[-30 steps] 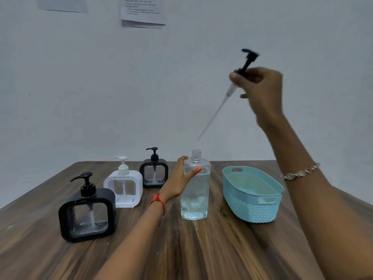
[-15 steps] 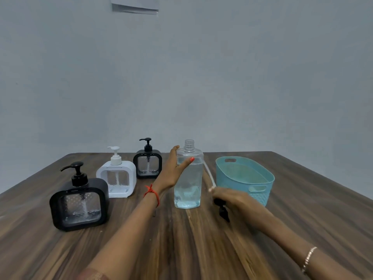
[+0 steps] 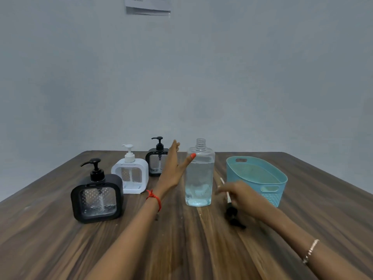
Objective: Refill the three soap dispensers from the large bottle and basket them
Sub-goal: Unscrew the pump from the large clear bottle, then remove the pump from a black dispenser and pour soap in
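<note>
The large bottle (image 3: 199,178) is touched rather than clasped: the left hand (image 3: 171,170) is held spread beside it, fingers straight and pointed toward the far edge of the table (image 3: 181,249), with only the thumb tip laid against the bottle's shoulder. The right hand (image 3: 242,196) is blurred over the loose pump (image 3: 232,212), and whether the tube is pinched or merely covered cannot be told. The pump is laid between the bottle and the blue basket (image 3: 272,190), its long axis running near edge to far edge, black head nearest, white tube pointing away. The bottle stands upright and uncapped near the table's middle, partly filled with clear liquid. Toward the left edge are ranged the near black dispenser (image 3: 96,201), the white dispenser (image 3: 130,176) and the far black dispenser (image 3: 155,162), the last partly hidden behind the left hand.
</note>
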Demonstrator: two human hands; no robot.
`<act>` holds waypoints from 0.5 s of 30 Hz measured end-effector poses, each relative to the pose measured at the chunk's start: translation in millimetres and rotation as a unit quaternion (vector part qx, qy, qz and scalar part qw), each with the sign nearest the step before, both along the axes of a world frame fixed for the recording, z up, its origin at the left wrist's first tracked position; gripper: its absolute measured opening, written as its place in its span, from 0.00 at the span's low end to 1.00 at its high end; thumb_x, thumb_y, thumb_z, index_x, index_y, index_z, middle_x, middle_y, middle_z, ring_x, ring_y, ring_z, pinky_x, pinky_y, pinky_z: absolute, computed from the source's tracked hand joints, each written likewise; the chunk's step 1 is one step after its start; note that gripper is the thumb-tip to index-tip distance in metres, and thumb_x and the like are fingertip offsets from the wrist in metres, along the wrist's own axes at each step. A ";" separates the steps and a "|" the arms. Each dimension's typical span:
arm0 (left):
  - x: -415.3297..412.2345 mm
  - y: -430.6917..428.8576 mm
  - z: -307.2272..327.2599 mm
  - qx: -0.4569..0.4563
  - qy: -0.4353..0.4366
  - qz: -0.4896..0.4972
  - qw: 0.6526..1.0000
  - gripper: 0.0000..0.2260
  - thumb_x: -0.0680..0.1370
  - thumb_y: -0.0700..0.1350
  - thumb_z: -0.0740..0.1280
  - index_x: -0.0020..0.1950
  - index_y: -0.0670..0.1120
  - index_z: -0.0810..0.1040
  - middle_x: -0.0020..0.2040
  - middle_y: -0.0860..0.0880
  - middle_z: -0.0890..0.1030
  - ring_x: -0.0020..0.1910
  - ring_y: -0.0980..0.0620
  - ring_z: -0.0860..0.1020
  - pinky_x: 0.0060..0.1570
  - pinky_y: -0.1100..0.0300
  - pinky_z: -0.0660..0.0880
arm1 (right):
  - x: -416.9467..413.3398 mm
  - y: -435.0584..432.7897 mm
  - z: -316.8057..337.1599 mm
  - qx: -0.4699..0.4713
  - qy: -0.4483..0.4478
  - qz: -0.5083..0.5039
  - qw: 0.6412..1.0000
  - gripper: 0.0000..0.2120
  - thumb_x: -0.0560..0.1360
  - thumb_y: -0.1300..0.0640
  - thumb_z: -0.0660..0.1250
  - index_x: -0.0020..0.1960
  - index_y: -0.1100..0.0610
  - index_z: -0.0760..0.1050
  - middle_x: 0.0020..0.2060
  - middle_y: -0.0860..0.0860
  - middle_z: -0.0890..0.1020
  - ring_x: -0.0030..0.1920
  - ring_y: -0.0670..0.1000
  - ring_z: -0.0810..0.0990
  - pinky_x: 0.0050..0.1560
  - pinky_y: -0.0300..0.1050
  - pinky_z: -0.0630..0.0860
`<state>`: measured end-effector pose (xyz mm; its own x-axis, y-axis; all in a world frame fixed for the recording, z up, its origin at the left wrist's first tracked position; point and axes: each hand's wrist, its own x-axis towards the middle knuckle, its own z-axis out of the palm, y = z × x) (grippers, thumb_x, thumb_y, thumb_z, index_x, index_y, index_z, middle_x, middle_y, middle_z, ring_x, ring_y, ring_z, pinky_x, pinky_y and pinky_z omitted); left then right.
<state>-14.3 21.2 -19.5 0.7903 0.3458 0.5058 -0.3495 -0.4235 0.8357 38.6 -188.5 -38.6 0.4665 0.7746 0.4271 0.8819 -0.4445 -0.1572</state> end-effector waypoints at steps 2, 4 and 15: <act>-14.1 7.9 11.3 0.012 -0.042 0.027 0.999 0.33 0.76 0.52 0.65 0.76 0.47 0.54 0.73 0.51 0.63 0.71 0.56 0.63 0.66 0.61 0.61 | -19.1 27.9 25.0 0.100 0.023 0.032 0.994 0.18 0.67 0.76 0.60 0.49 0.62 0.82 0.38 0.44 0.82 0.37 0.28 0.76 0.41 0.22 0.68; -33.1 21.4 25.7 0.023 -0.084 0.055 0.995 0.26 0.76 0.48 0.66 0.72 0.45 0.63 0.68 0.50 0.71 0.65 0.55 0.70 0.63 0.61 0.69 | -38.2 62.8 45.9 0.165 0.035 0.063 0.984 0.18 0.67 0.76 0.59 0.45 0.62 0.83 0.39 0.48 0.83 0.36 0.28 0.76 0.40 0.21 0.67; -147.4 134.4 32.2 0.035 -0.119 0.279 0.952 0.22 0.74 0.44 0.69 0.67 0.46 0.69 0.62 0.51 0.75 0.60 0.56 0.72 0.57 0.64 0.66 | -88.0 242.7 51.9 0.134 0.251 0.103 0.953 0.22 0.69 0.50 0.73 0.58 0.59 0.75 0.54 0.52 0.79 0.51 0.50 0.77 0.47 0.40 0.70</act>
